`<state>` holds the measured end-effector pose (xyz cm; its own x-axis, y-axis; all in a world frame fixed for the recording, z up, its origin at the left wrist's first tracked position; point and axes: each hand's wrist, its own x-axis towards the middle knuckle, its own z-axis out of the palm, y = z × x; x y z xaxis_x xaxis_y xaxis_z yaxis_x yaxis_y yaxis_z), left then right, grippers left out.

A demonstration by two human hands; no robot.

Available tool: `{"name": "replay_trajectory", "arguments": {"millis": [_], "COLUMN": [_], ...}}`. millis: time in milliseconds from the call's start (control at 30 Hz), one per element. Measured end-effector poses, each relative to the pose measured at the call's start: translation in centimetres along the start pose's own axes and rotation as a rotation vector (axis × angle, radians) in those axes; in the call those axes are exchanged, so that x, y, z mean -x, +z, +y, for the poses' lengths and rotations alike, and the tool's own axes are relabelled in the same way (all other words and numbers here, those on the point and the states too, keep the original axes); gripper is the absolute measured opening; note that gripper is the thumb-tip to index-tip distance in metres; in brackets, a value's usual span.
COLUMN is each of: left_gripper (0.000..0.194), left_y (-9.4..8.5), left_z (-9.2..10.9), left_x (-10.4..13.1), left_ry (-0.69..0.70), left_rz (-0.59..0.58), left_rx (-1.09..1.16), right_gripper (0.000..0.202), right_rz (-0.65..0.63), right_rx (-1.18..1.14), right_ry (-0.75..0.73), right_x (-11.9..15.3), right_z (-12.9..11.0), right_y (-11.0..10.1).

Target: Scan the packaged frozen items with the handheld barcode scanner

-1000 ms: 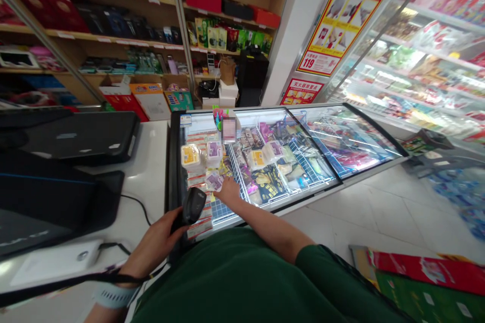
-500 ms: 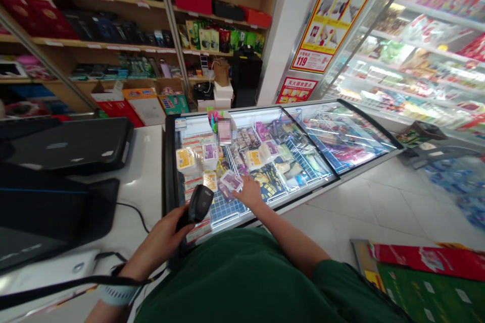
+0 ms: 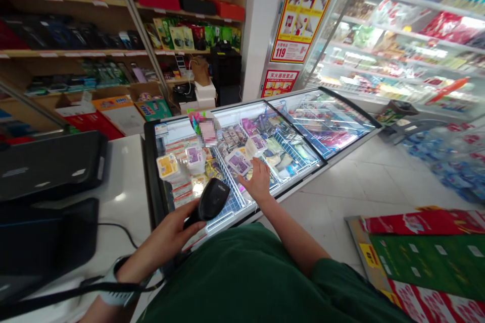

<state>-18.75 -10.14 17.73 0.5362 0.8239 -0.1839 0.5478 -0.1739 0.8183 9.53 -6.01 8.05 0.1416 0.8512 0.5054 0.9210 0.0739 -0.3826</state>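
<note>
My left hand (image 3: 175, 233) grips a black handheld barcode scanner (image 3: 214, 199) above the near left part of the glass-topped chest freezer (image 3: 326, 163). My right hand (image 3: 259, 180) is open, fingers spread, just in front of a clear pack with a purple label (image 3: 239, 161) that lies on the glass. Right behind that pack is another purple-labelled pack (image 3: 256, 144). To the left are a yellow-labelled pack (image 3: 167, 166), a further purple-labelled pack (image 3: 195, 155) and a pack shiny with glare (image 3: 198, 186). A colourful bag (image 3: 196, 122) rests at the freezer's back edge.
A white counter (image 3: 127, 176) with dark machines (image 3: 53, 164) stands at the left. Shelves of goods (image 3: 182, 35) line the back, and a lit display fridge (image 3: 401, 50) the right. Green and red boxes (image 3: 428, 257) sit on the floor at the right.
My right hand has let go of the purple-labelled pack, which now lies farther right, where a yellow-labelled pack showed before. The scanner has shifted slightly right, and the view has turned right.
</note>
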Motion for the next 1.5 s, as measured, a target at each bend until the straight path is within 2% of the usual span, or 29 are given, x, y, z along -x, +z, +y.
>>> {"name": "replay_trajectory", "arguments": {"millis": [167,500,900,1500], "left_gripper": [0.05,0.052,0.053,0.052], "left_y": [0.5,1.9,2.0,2.2], "left_z": [1.8,1.1,1.5,1.2], "left_x": [-1.1,-2.0,-2.0,-1.8], "left_ry": [0.051,0.1,0.08,0.07], "left_rz": [-0.056,-0.052,-0.07,-0.027], "left_rx": [-0.006,-0.059,-0.046,-0.048], "right_gripper": [0.058,0.056,0.056,0.056], "right_rz": [0.059,0.122,0.098,0.092], "right_rx": [-0.012,-0.02,-0.016,-0.032], "right_ry": [0.009,0.001,0.001,-0.017], "right_x": [0.0,-0.1,-0.3,-0.1], "right_z": [0.3,0.4,0.0,0.0], "right_y": [-0.4,-0.9,-1.0,-1.0]}}
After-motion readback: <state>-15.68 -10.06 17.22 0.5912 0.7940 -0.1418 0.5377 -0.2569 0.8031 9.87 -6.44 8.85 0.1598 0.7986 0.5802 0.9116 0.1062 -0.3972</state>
